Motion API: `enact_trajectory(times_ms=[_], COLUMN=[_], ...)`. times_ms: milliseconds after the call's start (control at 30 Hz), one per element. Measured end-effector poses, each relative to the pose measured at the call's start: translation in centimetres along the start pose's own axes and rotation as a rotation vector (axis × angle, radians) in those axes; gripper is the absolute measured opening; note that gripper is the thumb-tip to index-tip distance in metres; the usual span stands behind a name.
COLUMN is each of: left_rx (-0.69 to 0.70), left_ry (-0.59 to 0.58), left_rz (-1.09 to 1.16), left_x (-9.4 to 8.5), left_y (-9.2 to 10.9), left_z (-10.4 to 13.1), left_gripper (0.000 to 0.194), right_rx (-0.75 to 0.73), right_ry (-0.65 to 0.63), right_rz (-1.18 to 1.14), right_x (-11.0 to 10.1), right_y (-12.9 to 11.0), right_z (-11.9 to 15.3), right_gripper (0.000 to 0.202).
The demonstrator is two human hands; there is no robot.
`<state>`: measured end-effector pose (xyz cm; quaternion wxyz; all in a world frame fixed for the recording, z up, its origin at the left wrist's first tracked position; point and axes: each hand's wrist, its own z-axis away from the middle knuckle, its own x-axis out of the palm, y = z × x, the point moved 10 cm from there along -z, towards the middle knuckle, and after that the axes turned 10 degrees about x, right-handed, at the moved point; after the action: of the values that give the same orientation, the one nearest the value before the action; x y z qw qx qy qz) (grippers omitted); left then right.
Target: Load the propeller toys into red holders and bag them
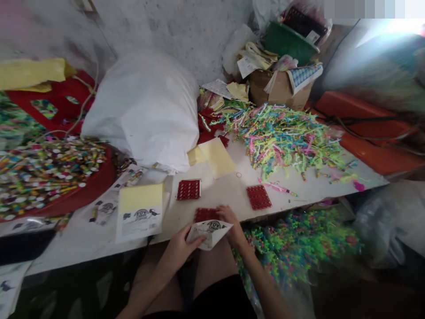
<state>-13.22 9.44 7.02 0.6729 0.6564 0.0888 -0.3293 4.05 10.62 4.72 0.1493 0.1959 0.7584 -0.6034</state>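
My left hand (182, 246) is closed on a white printed paper packet (209, 237), its thumb lying across the front. The packet is tilted over my lap at the table's front edge. Behind its upper edge shows a red plastic grid (206, 214), partly covered by the packet. My right hand (229, 221) curls its fingers over the right end of this grid, beside the packet's right corner. A second red grid stack (189, 189) lies to the left on the table, and another red grid (259, 197) to the right. A stack of printed packets (140, 210) lies further left.
A red basin (108, 166) of small colourful tubes stands left, near a dark flat object (26, 246). A large white sack (146, 106) sits behind. Streamer-tailed tubes (282, 137) are heaped at right, before a cardboard box (277, 88). Yellow paper (217, 157) lies mid-table.
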Motion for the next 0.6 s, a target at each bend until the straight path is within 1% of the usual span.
enact_trajectory(times_ms=[67,100,133,200,300,400,500,600], left_rx=[0.007,0.007,0.012,0.037,0.110,0.145,0.139,0.124], left_ry=[0.057,0.086,0.114,0.152,0.194,0.243,0.274,0.271], left_rz=[-0.069,-0.130,-0.194,-0.287,-0.309,-0.280,-0.233,-0.152], left_x=[-0.7,-1.0,-1.2,-1.2,-0.7,-0.4,-0.1,0.3], left_y=[-0.7,-1.1,-1.4,-1.6,-1.2,-1.0,-1.4,-1.9], left_z=[-0.2,-0.1,0.0,0.4,1.4,2.6,3.4,3.4], left_gripper=[0.031,0.029,0.027,0.024,0.022,0.019,0.016,0.019], right_rx=[0.245,0.360,0.455,0.574,0.659,0.660,0.645,0.666], right_ry=[0.162,0.200,0.191,0.080,-0.070,-0.137,-0.135,-0.080], right_rz=[-0.175,-0.258,-0.334,-0.439,-0.464,-0.447,-0.404,-0.270], right_x=[-2.7,-3.5,-3.7,-2.8,-0.9,0.7,1.6,1.5], right_y=[1.8,2.6,3.1,3.0,1.9,1.0,0.8,1.2], right_z=[0.5,1.0,1.5,2.3,3.4,4.1,4.0,3.5], right_gripper=[0.034,0.040,0.044,0.047,0.037,0.034,0.034,0.034])
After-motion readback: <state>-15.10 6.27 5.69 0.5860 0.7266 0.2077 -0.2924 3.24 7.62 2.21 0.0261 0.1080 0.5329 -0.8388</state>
